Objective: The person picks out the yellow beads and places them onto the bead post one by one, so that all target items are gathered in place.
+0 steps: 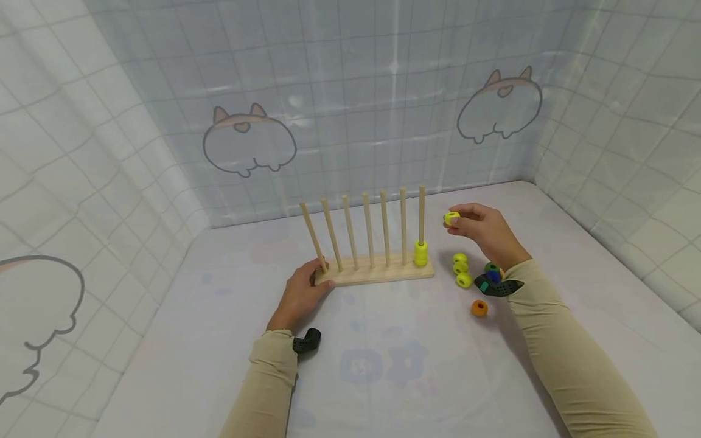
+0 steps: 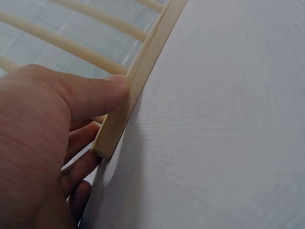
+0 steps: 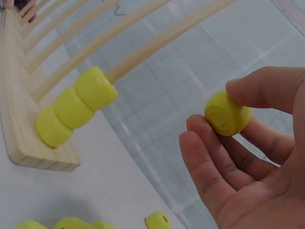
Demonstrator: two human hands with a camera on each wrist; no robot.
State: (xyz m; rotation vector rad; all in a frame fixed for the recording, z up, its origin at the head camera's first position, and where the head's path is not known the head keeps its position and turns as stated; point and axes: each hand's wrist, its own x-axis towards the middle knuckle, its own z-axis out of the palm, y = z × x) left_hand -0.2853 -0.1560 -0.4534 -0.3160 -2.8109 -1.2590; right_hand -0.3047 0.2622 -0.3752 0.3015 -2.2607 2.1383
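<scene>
A wooden base [image 1: 378, 273] carries a row of several upright pegs. Three yellow beads [image 3: 76, 107] are stacked on the rightmost peg [image 1: 421, 213]. My left hand [image 1: 302, 291] grips the left end of the base, its thumb [image 2: 102, 95] on the front edge and the other fingers round behind. My right hand [image 1: 484, 230] is raised to the right of the rightmost peg, apart from it. Between thumb and fingers it pinches a yellow bead [image 3: 228, 113], whose hole shows in the right wrist view.
Several loose yellow beads [image 1: 460, 267] lie on the table right of the base. An orange bead [image 1: 479, 308] sits nearer the front. Beside the right wrist are a green bead [image 1: 491, 267] and a blue bead [image 1: 493, 277], partly covered. A tiled-pattern sheet [image 1: 350, 109] rises behind.
</scene>
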